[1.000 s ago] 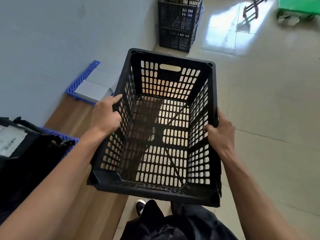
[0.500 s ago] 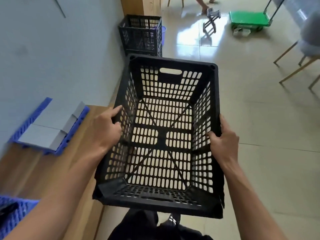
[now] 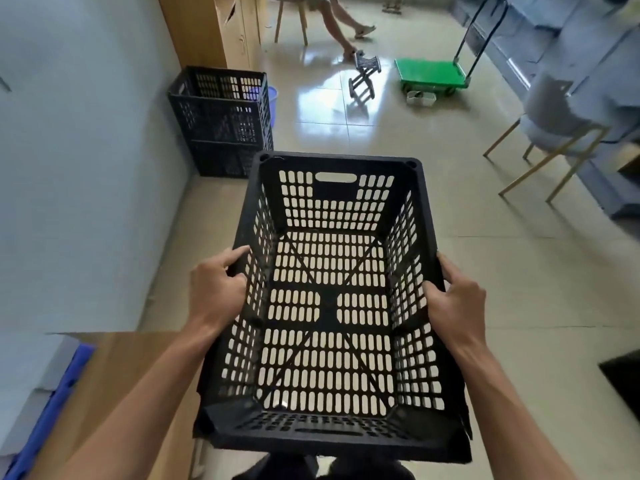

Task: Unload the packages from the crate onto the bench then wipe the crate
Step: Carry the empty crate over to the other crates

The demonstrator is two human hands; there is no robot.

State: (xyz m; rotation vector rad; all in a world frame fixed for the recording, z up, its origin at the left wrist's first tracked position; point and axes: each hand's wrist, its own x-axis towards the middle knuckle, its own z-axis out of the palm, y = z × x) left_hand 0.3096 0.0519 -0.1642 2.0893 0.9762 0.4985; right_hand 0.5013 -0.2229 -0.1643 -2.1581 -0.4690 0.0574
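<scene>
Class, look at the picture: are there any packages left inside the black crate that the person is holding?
No. The black crate is empty; only the floor shows through its slotted bottom, while the left hand and right hand hold its sides.

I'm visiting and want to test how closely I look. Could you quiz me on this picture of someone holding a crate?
1. True or false: the black crate held by the person has packages inside it.
2. Which hands grip the crate's side walls? A) only the left hand B) only the right hand C) both
3. Fill in: the cart on the floor far ahead has a ____ deck.

Key
1. False: it is empty, and the floor shows through its slots.
2. C: each hand curls over one long side wall.
3. Green.
</scene>
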